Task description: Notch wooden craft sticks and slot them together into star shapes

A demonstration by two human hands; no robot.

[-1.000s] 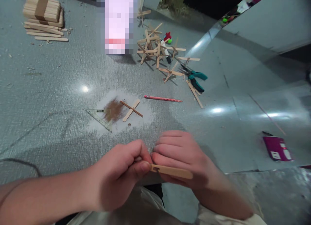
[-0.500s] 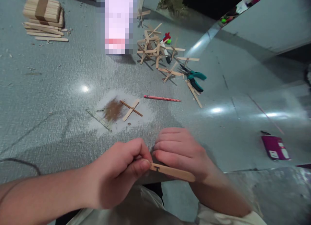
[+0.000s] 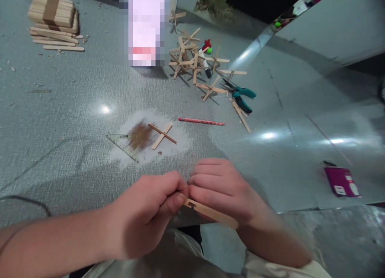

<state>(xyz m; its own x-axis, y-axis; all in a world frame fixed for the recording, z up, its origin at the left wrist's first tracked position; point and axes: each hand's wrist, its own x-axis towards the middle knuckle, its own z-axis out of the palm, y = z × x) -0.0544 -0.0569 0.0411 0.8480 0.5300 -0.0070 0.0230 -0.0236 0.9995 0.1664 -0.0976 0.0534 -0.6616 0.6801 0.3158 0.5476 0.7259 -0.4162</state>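
Observation:
Near the table's front edge, my left hand (image 3: 156, 210) pinches one end of a wooden craft stick (image 3: 212, 214) between thumb and fingers. The stick slants down to the right and has a small dark notch close to the thumb. Right beside it, my right hand (image 3: 218, 188) is closed, its curled fingers meeting the left fingertips. Whatever the right fingers grip is hidden behind the hand. Beyond both hands, two crossed craft sticks (image 3: 167, 133) lie on a pale dusty patch, next to brown powder (image 3: 141, 135) and a clear set square (image 3: 122, 148).
A pink pencil (image 3: 201, 121) lies past the crossed sticks. Teal-handled pliers (image 3: 240, 95), a marker (image 3: 205, 63) and several crossed-stick pieces (image 3: 195, 65) are at the back. Bundled craft sticks (image 3: 51, 11) sit at the far left, a purple pouch (image 3: 341, 181) at the right.
The craft stick's free end has dipped and shifted slightly left, so it tilts more steeply. My right hand has moved a little left, against the left fingertips.

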